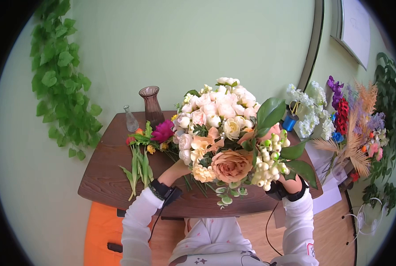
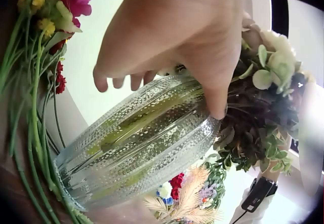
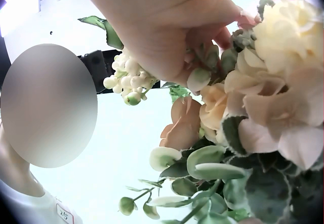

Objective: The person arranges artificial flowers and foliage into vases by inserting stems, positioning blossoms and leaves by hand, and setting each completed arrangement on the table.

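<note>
Your left hand (image 2: 172, 31) curls around the upper part of a clear textured glass vase (image 2: 139, 135), thumb on the near side and fingers reaching round the far side. Your right hand (image 3: 162, 36) has its fingers curled into the bouquet (image 1: 224, 111), gripping in among the blossoms and leaves beside the white berries (image 1: 269, 162) — leaves hide the fingertips, so you cannot tell exactly which piece they hold.

The bouquet fills the top of the vase, above the middle of the tabletop (image 1: 104, 177), with a large peach rose (image 1: 232, 166) facing the front edge and pale pink and white blooms behind it. Just left of the vase, loose green stems (image 1: 140, 173) lie toward the left part of the front edge, with a magenta flower (image 1: 163, 131) and small yellow ones near them. Toward the back left corner stand a purple-brown glass vase (image 1: 151, 108) and a small clear bottle (image 1: 131, 120); near the back right corner is a blue container (image 1: 289, 122) by white blossom sprays (image 1: 313, 106). Past the right edge you see a mixed bunch of flowers (image 1: 351, 133) — purple, red, blue and peach.
</note>
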Tool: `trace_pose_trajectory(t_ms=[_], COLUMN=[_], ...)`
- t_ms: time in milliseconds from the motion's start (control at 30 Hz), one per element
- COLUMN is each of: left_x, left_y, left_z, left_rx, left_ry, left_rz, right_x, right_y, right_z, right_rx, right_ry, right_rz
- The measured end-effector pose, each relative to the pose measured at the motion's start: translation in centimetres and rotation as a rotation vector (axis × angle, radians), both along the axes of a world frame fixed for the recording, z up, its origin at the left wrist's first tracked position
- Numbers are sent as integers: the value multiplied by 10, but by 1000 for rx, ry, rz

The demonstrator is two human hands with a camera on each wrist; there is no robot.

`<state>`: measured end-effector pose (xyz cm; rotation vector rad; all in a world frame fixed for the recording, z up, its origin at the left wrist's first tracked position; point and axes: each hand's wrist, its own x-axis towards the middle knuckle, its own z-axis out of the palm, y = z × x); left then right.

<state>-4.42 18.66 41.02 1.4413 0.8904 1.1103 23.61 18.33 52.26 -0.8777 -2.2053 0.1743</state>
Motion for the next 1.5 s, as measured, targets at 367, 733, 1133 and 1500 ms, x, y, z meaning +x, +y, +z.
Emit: trace_pose_trajectory(t_ms=[367,733,1133,1500], left_x=[27,23,55,47], left_y=[-24,-17,19,7], left_z=[1,-23,4,-3], left_rx=[40,76,112,155], left_ry=[96,190,295,383], left_rz=[-19,-6,-13,13], right_x=[56,71,58,18], right_y=[-19,-10,-4,33], right_z=[-29,-29,-38,6], right_rx=[-286,-542,-453,-41], right_ry=[263,528,292,240], right_rz=[62,211,143,293])
